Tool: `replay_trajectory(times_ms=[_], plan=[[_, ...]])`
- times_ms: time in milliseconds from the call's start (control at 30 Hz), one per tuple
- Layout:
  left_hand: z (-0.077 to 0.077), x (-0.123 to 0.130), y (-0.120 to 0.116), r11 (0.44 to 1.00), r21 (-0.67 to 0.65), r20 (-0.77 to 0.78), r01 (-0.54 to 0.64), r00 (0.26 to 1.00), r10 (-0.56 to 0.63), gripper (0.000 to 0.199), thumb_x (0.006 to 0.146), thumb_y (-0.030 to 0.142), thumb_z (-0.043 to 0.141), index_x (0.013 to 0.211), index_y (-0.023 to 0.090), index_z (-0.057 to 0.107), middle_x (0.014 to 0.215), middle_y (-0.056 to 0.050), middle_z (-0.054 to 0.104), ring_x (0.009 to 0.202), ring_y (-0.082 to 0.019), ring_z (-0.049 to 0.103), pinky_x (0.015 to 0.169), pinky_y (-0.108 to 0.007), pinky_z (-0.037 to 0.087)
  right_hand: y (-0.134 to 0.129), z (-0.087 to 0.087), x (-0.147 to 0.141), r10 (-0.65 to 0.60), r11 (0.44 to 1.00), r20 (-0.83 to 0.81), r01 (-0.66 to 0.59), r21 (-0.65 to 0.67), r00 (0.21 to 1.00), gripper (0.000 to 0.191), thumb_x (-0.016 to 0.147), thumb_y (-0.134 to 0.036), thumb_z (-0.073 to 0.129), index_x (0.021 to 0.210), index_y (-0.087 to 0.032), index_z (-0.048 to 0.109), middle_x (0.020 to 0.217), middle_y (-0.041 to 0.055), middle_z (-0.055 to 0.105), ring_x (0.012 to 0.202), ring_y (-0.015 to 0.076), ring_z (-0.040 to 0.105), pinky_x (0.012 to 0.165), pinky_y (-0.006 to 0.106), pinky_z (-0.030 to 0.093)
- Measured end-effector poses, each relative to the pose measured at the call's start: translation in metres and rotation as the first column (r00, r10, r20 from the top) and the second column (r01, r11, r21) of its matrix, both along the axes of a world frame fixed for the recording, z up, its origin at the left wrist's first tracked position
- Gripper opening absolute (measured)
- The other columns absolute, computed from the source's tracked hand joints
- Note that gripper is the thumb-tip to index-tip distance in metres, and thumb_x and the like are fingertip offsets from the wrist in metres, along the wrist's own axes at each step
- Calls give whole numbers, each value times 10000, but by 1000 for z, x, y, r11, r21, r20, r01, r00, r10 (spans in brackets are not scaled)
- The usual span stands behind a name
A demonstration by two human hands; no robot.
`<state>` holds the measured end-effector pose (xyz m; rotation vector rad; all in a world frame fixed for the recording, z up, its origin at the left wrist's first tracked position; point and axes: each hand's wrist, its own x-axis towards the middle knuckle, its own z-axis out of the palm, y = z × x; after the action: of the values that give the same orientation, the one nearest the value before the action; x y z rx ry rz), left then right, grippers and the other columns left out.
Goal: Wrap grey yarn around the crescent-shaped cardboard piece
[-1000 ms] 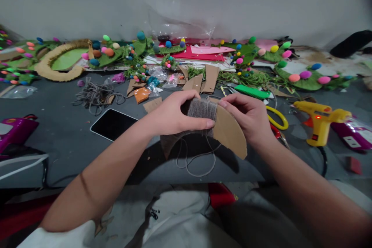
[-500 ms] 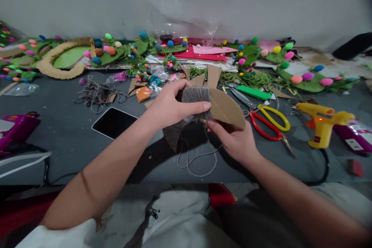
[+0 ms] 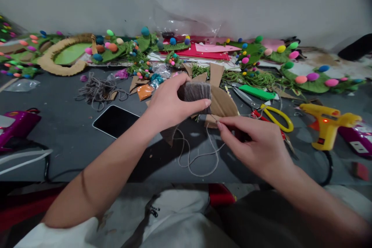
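Note:
A curved cardboard piece (image 3: 223,100), partly wound with grey yarn, is held above the table in my left hand (image 3: 171,102). My left thumb presses on the last wraps, where the yarn ends and bare cardboard begins; the other fingers are hidden behind. My right hand (image 3: 252,139) pinches the grey yarn (image 3: 213,117) just below the bare end, thumb against forefinger. A slack loop of that yarn hangs down toward the table under the piece. The lower left end of the piece points down, its tip a darker grey.
Scissors (image 3: 277,118) with red and yellow handles, a green cutter (image 3: 257,92) and a yellow glue gun (image 3: 327,124) lie at right. A phone (image 3: 115,121) and a grey yarn heap (image 3: 99,90) are at left. Felt leaves with pompoms (image 3: 312,76) line the back.
My right hand has let go of the cardboard's bare end and moved down and right, now pinching the yarn. My left hand keeps its hold on the piece.

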<state>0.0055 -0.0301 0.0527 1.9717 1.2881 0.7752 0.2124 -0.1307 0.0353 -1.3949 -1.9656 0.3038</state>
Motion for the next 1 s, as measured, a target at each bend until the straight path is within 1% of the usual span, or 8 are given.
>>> replay_trajectory(times_ms=[100, 167, 267, 333, 400, 567, 833, 1000], plan=[[5, 5, -5, 997, 68, -83, -48, 995, 53, 431, 725, 555, 780, 839, 212, 545, 826, -1, 569, 757, -178, 505, 649, -309, 368, 1, 12, 7, 93, 994, 182, -101, 33, 979, 138, 973, -238, 589, 1006, -205, 719, 872, 32, 766, 715, 163, 693, 624, 292, 482], [7, 8, -8, 995, 95, -137, -36, 989, 49, 426, 720, 547, 778, 822, 213, 535, 815, 5, 575, 732, -172, 497, 624, -303, 344, 4, 17, 13, 153, 979, 332, -189, 77, 931, 160, 988, -222, 554, 1022, -186, 705, 874, 48, 747, 739, 173, 683, 626, 297, 460], [8, 13, -13, 992, 119, -215, 43, 976, -17, 427, 724, 563, 767, 820, 217, 535, 802, 14, 587, 709, -167, 493, 602, -298, 317, 13, 24, 22, 148, 941, 519, -282, 190, 842, 163, 993, -213, 546, 973, -165, 701, 846, 66, 715, 722, 184, 638, 618, 310, 420], [8, 14, -17, 988, 106, -254, 114, 964, -84, 420, 730, 569, 762, 838, 221, 553, 817, 13, 608, 720, -172, 513, 597, -297, 310, 20, 26, 29, 144, 913, 562, -329, 243, 814, 164, 994, -212, 554, 929, -163, 696, 840, 71, 707, 718, 185, 612, 631, 317, 415], [9, 15, -20, 983, 67, -283, 168, 948, -143, 398, 739, 561, 757, 869, 227, 582, 839, 13, 635, 750, -182, 544, 597, -298, 314, 25, 26, 35, 162, 894, 561, -362, 265, 812, 152, 992, -200, 558, 927, -170, 692, 871, 74, 711, 739, 186, 603, 652, 321, 421], [10, 14, -21, 973, -15, -294, 232, 929, -226, 371, 760, 551, 743, 927, 244, 617, 869, 18, 652, 788, -190, 571, 608, -298, 344, 29, 24, 44, 188, 886, 529, -376, 273, 828, 131, 982, -156, 560, 1011, -179, 686, 963, 83, 711, 809, 192, 613, 699, 325, 446], [11, 12, -20, 959, -66, -331, 276, 900, -282, 378, 761, 574, 726, 907, 249, 599, 854, 18, 643, 777, -191, 561, 598, -291, 336, 29, 19, 42, 202, 917, 447, -329, 227, 872, 101, 984, -212, 595, 991, -163, 683, 961, 73, 700, 772, 163, 609, 634, 285, 428], [9, 13, -21, 954, -65, -368, 293, 882, -296, 396, 749, 590, 727, 900, 251, 591, 851, 16, 653, 765, -198, 572, 598, -294, 331, 28, 17, 41, 245, 957, 338, -283, 66, 909, 123, 991, -263, 594, 990, -183, 687, 942, 57, 693, 760, 149, 620, 624, 269, 413]])
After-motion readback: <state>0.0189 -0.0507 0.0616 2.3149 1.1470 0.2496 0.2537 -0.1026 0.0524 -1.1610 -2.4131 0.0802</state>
